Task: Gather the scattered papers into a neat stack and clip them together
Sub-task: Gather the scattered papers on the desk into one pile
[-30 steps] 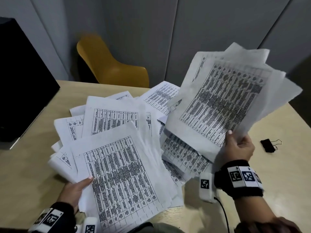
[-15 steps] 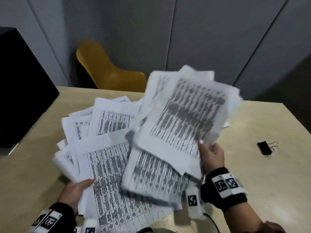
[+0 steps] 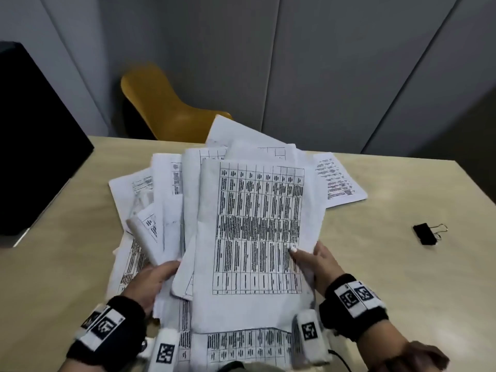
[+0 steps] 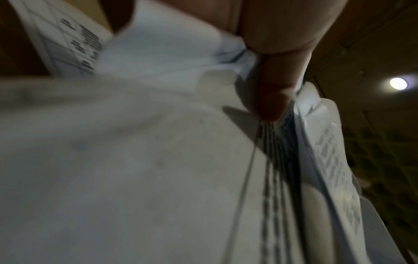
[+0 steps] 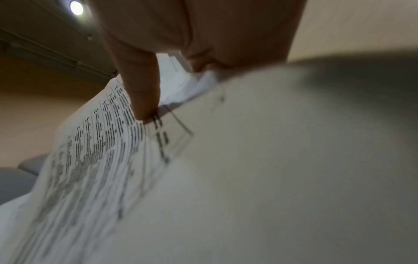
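A rough pile of white printed papers (image 3: 257, 226) sits in the middle of the wooden table (image 3: 402, 277), its sheets fanned out and uneven. My right hand (image 3: 314, 260) grips the pile's right edge, thumb on the top table-printed sheet; the right wrist view shows that thumb (image 5: 144, 100) pressing the paper (image 5: 95, 142). My left hand (image 3: 155, 277) holds the left side of the sheets, thumb on top, as the left wrist view shows with paper (image 4: 135, 160) under the thumb (image 4: 271, 96). One sheet (image 3: 336, 181) lies apart at the back right. A black binder clip (image 3: 425, 234) lies on the table to the right.
A yellow chair (image 3: 166, 103) stands behind the table's far edge. A black box-like object (image 3: 35, 140) occupies the table's left side. Grey wall panels rise behind. More sheets (image 3: 241, 345) lie flat under the held ones near the front edge.
My right hand has swung its raised bundle left and down onto the papers by my left hand. My left hand now grips the sheets' left side. The camera view has tilted.
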`<state>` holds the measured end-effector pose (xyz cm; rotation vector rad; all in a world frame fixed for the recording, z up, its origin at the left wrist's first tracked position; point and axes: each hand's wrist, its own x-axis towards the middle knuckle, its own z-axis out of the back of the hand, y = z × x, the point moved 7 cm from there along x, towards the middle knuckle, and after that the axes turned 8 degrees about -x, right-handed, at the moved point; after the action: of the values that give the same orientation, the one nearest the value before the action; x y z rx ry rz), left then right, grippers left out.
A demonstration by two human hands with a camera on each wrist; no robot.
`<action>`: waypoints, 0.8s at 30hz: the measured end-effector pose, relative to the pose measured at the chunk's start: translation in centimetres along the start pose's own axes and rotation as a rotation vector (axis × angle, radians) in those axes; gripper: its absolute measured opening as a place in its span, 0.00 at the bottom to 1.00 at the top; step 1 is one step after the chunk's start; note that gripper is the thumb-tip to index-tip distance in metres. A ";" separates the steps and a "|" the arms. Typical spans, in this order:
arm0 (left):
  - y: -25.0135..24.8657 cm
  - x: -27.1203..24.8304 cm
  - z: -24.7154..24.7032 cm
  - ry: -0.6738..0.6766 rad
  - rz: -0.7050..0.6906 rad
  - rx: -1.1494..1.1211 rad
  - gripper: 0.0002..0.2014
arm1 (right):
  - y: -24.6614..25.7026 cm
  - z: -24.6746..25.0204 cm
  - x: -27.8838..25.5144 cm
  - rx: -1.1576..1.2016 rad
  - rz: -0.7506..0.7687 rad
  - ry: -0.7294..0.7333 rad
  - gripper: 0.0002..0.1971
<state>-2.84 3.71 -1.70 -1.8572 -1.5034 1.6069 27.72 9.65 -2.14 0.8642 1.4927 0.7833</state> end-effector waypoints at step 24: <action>-2.4 4.1 -4.6 0.190 -0.117 0.317 0.32 | -1.3 4.9 0.9 0.033 0.061 -0.070 0.08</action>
<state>-0.82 9.93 -0.64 -1.6614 -1.1775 1.4697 32.42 9.75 -4.15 0.9561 1.4267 0.7674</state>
